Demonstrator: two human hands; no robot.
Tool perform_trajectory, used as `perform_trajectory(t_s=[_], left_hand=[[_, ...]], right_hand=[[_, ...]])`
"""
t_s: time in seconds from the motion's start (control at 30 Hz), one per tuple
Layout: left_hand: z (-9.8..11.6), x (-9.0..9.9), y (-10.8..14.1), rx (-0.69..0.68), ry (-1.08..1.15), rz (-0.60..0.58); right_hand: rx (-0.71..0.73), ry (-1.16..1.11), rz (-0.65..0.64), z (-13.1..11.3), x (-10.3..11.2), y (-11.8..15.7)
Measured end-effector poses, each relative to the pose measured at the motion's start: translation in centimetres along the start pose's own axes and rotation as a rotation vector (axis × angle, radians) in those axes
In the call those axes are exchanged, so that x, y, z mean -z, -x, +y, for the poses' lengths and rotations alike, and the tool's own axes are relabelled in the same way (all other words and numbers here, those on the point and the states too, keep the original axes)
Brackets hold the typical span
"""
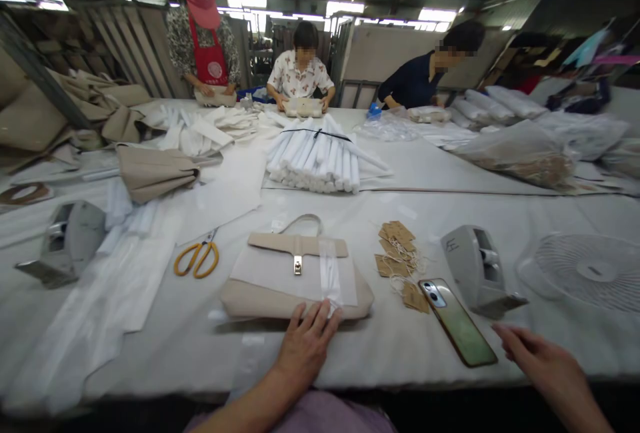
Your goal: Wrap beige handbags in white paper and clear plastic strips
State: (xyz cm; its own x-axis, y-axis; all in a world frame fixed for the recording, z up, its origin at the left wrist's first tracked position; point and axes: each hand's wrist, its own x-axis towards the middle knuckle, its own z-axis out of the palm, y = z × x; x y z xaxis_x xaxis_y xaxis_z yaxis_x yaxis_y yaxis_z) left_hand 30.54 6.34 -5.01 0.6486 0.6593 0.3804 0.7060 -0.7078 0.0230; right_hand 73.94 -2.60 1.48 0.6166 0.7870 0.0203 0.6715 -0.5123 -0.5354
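A beige handbag (295, 286) with a metal clasp lies on the white-covered table, its front partly under white sheet and a clear plastic strip. My left hand (306, 340) rests on the bag's lower edge, fingers spread over the end of the strip, gripping nothing. Off to the right, my right hand (545, 360) hovers at the table's front edge near a tape dispenser (475, 270); its fingers look bent together, and whether anything is between them cannot be made out. A green phone (460, 323) and brown tags (397, 250) with white strings lie between the bag and that dispenser.
Yellow-handled scissors (197, 260) lie left of the bag, another tape dispenser (70, 240) beyond them. A bundle of white rolls (315, 156) stands behind the bag. A fan (595, 270) is at the right. Several people work across the table (430, 220).
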Motion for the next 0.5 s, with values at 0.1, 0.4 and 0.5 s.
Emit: perform_trajectory(t_s=[0.1,0.4,0.5], left_hand=[[0.0,0.0,0.0,-0.008,-0.025,-0.015],[-0.2,0.0,0.1,-0.005,-0.023,-0.022],[-0.3,0.1,0.1,-0.007,-0.009,-0.034]], right_hand=[[0.288,0.018,-0.347,-10.3,0.7,-0.1],[0.946,0.197,-1.311,-32.9,-2.3,0.9],[1.068,0.494,-1.204,-34.7,-5.8,1.0]])
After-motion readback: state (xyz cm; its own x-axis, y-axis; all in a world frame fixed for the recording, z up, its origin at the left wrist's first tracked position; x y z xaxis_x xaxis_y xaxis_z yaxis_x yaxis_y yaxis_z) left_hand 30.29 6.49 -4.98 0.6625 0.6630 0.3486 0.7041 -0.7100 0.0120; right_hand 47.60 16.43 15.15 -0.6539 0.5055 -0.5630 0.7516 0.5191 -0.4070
